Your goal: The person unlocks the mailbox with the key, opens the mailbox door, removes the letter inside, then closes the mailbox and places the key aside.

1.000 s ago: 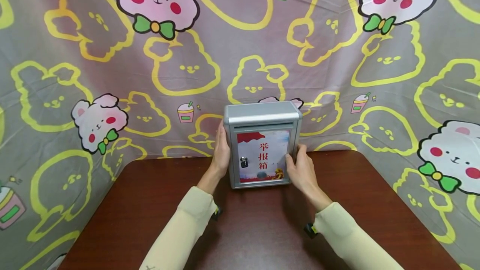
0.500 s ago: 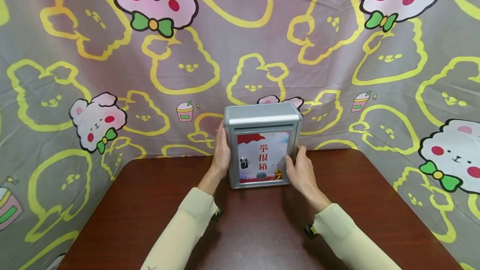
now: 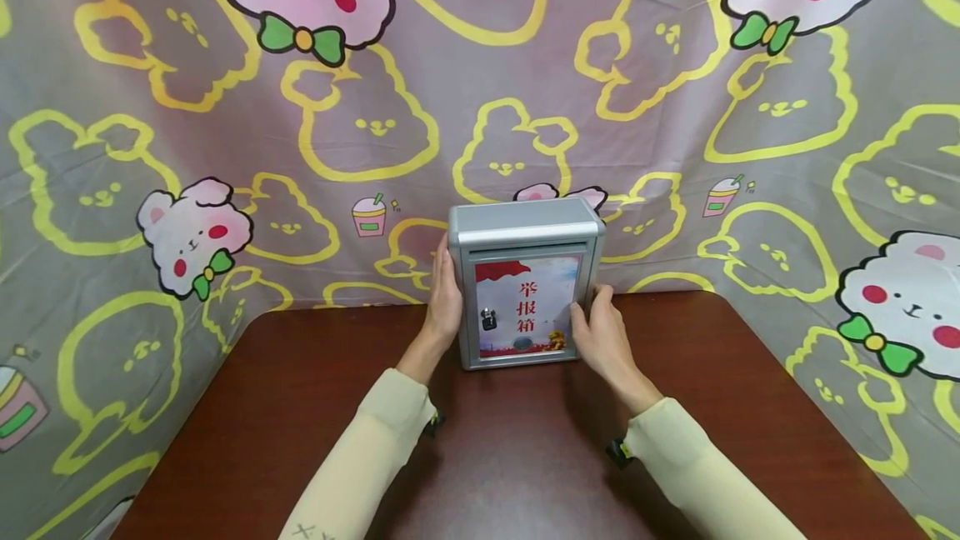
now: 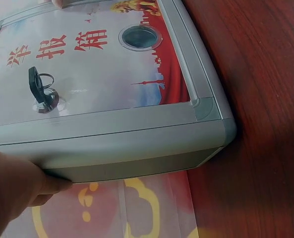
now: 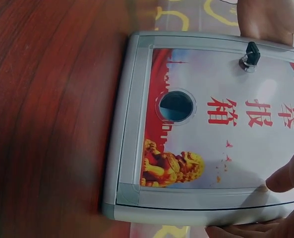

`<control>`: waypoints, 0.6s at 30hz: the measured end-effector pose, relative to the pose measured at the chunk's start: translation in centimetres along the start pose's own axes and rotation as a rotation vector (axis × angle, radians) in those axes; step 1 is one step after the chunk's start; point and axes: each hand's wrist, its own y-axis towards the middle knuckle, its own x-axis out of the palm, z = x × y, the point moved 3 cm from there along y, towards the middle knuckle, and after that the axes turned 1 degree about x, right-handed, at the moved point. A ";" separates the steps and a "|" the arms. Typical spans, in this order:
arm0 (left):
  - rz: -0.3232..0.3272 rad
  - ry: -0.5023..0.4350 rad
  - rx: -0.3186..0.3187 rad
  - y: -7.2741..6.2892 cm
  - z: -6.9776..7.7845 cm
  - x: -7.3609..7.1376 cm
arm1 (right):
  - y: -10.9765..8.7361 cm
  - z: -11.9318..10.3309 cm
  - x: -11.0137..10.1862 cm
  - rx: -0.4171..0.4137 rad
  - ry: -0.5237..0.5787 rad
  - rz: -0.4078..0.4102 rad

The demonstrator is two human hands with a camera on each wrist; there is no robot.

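Observation:
A silver metal report box (image 3: 527, 227) stands upright near the back of the table, its front turned to me. Red characters, a golden lion and a round window (image 5: 176, 106) mark its front panel (image 4: 87, 74). A black key (image 4: 36, 85) on a ring sits in the lock at the panel's left. My left hand (image 3: 444, 302) lies along the box's left side with its fingers straight. On the other side my right hand (image 3: 603, 336) grips the box's edge, thumb on the front panel; its fingers go round the side and are partly hidden.
The dark red-brown wooden table (image 3: 510, 457) spreads out in front of the box. Close behind it, and to both sides, hangs a grey-pink cloth (image 3: 405, 107) printed with cartoon bears.
Both hands and the box keep their places on the table. The head view has tilted slightly down, so the scene sits a little higher in frame.

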 end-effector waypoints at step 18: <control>-0.003 0.025 -0.021 -0.1 0.0 -0.5 | 0.2 0.2 0.1 0.000 -0.013 -0.038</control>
